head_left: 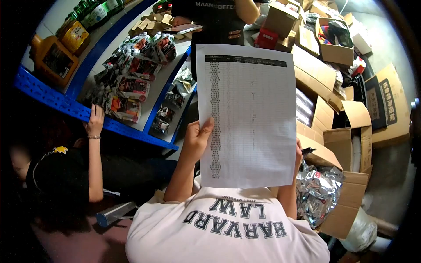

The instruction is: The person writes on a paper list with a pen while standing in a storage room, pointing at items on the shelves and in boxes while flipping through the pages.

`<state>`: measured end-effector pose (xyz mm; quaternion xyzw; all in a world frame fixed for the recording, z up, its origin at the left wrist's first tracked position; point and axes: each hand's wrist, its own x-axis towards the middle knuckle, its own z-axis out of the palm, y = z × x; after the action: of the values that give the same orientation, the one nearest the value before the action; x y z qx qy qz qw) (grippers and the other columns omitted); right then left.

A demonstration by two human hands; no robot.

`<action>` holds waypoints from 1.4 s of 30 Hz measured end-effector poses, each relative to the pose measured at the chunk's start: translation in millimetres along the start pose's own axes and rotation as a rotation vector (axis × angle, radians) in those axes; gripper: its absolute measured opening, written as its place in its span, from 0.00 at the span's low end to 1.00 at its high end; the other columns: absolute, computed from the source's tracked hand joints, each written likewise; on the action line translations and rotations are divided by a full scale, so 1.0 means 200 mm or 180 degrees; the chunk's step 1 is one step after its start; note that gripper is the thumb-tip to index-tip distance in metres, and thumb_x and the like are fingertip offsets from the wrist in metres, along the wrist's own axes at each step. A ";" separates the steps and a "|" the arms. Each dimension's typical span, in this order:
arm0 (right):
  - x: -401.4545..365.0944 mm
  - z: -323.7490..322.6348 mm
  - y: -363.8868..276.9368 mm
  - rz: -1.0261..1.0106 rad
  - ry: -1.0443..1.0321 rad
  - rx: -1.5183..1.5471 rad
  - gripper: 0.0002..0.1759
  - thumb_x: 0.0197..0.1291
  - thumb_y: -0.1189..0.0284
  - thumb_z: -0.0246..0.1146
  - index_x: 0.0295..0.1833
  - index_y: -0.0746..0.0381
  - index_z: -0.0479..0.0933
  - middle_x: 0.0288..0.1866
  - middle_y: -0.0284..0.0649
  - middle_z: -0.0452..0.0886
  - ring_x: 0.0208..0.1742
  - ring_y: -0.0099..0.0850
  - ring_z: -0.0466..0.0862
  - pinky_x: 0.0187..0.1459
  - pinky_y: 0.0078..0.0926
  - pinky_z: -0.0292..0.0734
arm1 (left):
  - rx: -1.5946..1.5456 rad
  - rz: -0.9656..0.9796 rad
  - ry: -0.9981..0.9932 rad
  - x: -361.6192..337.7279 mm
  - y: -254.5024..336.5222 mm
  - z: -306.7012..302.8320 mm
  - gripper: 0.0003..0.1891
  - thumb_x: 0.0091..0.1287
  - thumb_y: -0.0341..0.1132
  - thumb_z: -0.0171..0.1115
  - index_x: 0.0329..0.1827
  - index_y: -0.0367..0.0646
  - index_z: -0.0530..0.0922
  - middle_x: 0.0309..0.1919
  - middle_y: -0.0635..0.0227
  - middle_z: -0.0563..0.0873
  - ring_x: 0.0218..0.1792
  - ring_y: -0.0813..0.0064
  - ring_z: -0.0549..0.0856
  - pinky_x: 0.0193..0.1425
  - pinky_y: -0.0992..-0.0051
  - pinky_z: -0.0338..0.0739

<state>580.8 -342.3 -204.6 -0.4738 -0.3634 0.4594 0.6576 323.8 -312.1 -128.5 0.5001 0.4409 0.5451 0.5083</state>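
My left hand (198,139) grips a printed paper sheet (267,131) at its left edge, thumb on the front. The sheet is held up before my chest. It carries a table with a dark header row, a dense printed column at the left and a few handwritten marks down the middle. At the sheet's right edge, my right hand (299,153) is mostly hidden behind the paper. A black pen (308,151) sticks out of its closed fingers to the right.
Blue-edged shelves (52,98) on the left hold foil pouches (133,87) and bottles (55,59). One person's hand (94,120) touches the shelf edge; another person (210,22) stands ahead. Cardboard boxes (313,65) and silvery packets (318,193) crowd the right.
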 end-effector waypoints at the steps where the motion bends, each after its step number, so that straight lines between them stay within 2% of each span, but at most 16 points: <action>1: -0.01 0.06 -0.07 0.0202 0.0026 0.0415 0.07 0.54 0.69 0.51 0.27 0.57 0.65 0.21 0.26 0.65 0.22 0.14 0.66 0.24 0.08 0.63 | -0.0019 -0.0001 0.0001 0.00 0.00 -0.01 0.18 0.62 0.42 0.49 0.31 0.31 0.75 0.24 0.70 0.79 0.25 0.87 0.72 0.28 0.86 0.66; 2: -0.02 0.09 -0.11 0.0403 0.0057 0.0830 0.07 0.54 0.68 0.51 0.27 0.57 0.65 0.21 0.26 0.65 0.23 0.13 0.66 0.24 0.08 0.63 | -0.0039 -0.0003 -0.0001 0.01 0.00 -0.02 0.18 0.62 0.41 0.49 0.31 0.31 0.75 0.24 0.70 0.78 0.25 0.87 0.72 0.28 0.86 0.66; 4: -0.01 0.06 -0.06 0.0025 -0.0082 0.0131 0.08 0.55 0.67 0.50 0.26 0.58 0.65 0.22 0.26 0.66 0.23 0.13 0.66 0.24 0.08 0.63 | -0.0072 -0.0001 0.0006 0.01 0.00 -0.01 0.18 0.62 0.41 0.49 0.31 0.31 0.75 0.24 0.70 0.78 0.25 0.87 0.72 0.28 0.86 0.66; 6: 0.00 0.05 -0.05 -0.0085 -0.0087 -0.0160 0.09 0.55 0.67 0.50 0.26 0.59 0.65 0.21 0.27 0.66 0.23 0.13 0.66 0.24 0.08 0.63 | -0.0110 -0.0016 0.0027 0.01 0.00 -0.02 0.18 0.62 0.41 0.49 0.31 0.31 0.75 0.24 0.71 0.78 0.25 0.86 0.72 0.28 0.85 0.66; 8: 0.00 0.06 -0.06 0.0067 0.0038 -0.0034 0.09 0.54 0.67 0.51 0.25 0.59 0.65 0.21 0.27 0.67 0.22 0.14 0.66 0.23 0.09 0.63 | -0.0003 0.0045 0.0002 0.01 -0.01 -0.03 0.18 0.62 0.41 0.49 0.31 0.31 0.75 0.25 0.71 0.78 0.25 0.86 0.72 0.29 0.85 0.66; 11: -0.01 0.09 -0.08 0.0231 0.0105 0.0800 0.09 0.53 0.68 0.52 0.24 0.59 0.66 0.20 0.29 0.69 0.20 0.14 0.67 0.22 0.09 0.63 | 0.0040 0.0089 0.0049 0.01 0.00 -0.02 0.18 0.62 0.42 0.48 0.32 0.31 0.75 0.25 0.70 0.79 0.26 0.86 0.72 0.30 0.85 0.66; 14: -0.02 0.11 -0.11 0.0247 -0.0119 0.1289 0.08 0.53 0.70 0.52 0.24 0.59 0.66 0.21 0.29 0.70 0.20 0.15 0.67 0.22 0.10 0.63 | 0.0027 0.0046 0.0028 0.01 0.01 -0.02 0.18 0.62 0.42 0.49 0.33 0.31 0.75 0.26 0.70 0.79 0.26 0.86 0.72 0.30 0.85 0.66; 16: -0.02 0.08 -0.08 0.0061 -0.0035 0.0493 0.08 0.53 0.69 0.52 0.25 0.60 0.66 0.21 0.29 0.70 0.21 0.15 0.67 0.22 0.09 0.64 | 0.0012 0.0009 -0.0002 0.01 0.01 -0.02 0.18 0.62 0.42 0.49 0.33 0.31 0.75 0.26 0.70 0.79 0.27 0.86 0.72 0.31 0.85 0.66; 18: -0.03 0.09 -0.09 0.0105 -0.0012 0.0345 0.08 0.53 0.68 0.52 0.25 0.60 0.66 0.21 0.29 0.70 0.21 0.15 0.67 0.22 0.09 0.64 | -0.0010 -0.0021 -0.0009 0.01 0.01 -0.03 0.18 0.62 0.42 0.49 0.33 0.31 0.75 0.26 0.69 0.79 0.27 0.86 0.72 0.31 0.85 0.66; 20: -0.03 0.11 -0.13 0.0372 -0.0055 0.0852 0.09 0.53 0.66 0.52 0.26 0.60 0.67 0.22 0.29 0.70 0.21 0.15 0.67 0.23 0.09 0.64 | -0.0017 -0.0002 -0.0009 0.01 0.01 -0.03 0.18 0.62 0.42 0.49 0.33 0.31 0.75 0.26 0.69 0.79 0.27 0.86 0.72 0.31 0.84 0.66; 26: -0.03 0.09 -0.09 0.0375 -0.0046 0.0848 0.13 0.53 0.61 0.53 0.27 0.60 0.67 0.22 0.28 0.69 0.21 0.14 0.67 0.22 0.09 0.63 | -0.0052 0.0014 -0.0011 0.01 0.02 -0.02 0.18 0.62 0.42 0.49 0.34 0.31 0.75 0.27 0.68 0.79 0.28 0.85 0.73 0.32 0.84 0.67; 29: -0.02 0.12 -0.12 0.0539 0.0172 0.0687 0.14 0.53 0.60 0.54 0.28 0.61 0.68 0.22 0.28 0.69 0.21 0.14 0.67 0.22 0.09 0.62 | -0.0092 0.0012 -0.0041 0.02 0.02 -0.03 0.18 0.62 0.42 0.48 0.34 0.31 0.75 0.28 0.68 0.79 0.28 0.85 0.73 0.33 0.84 0.67; 34: -0.01 0.09 -0.07 0.0296 -0.0208 0.0787 0.14 0.54 0.60 0.53 0.28 0.61 0.69 0.22 0.28 0.69 0.21 0.14 0.67 0.22 0.08 0.62 | -0.0126 0.0040 -0.0040 0.02 0.02 -0.03 0.18 0.62 0.42 0.48 0.35 0.31 0.75 0.28 0.68 0.79 0.28 0.85 0.73 0.33 0.84 0.67; 42: -0.01 0.14 -0.07 0.0196 0.0037 0.0682 0.13 0.54 0.63 0.53 0.28 0.62 0.69 0.22 0.28 0.70 0.20 0.14 0.67 0.21 0.08 0.62 | 0.0072 0.0049 -0.0012 0.03 0.01 -0.05 0.19 0.62 0.43 0.48 0.32 0.31 0.75 0.25 0.69 0.79 0.26 0.85 0.73 0.31 0.83 0.66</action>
<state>559.0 -338.6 -183.0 -0.4144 -0.2937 0.5128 0.6921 314.4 -306.9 -126.5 0.5102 0.4422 0.5431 0.4992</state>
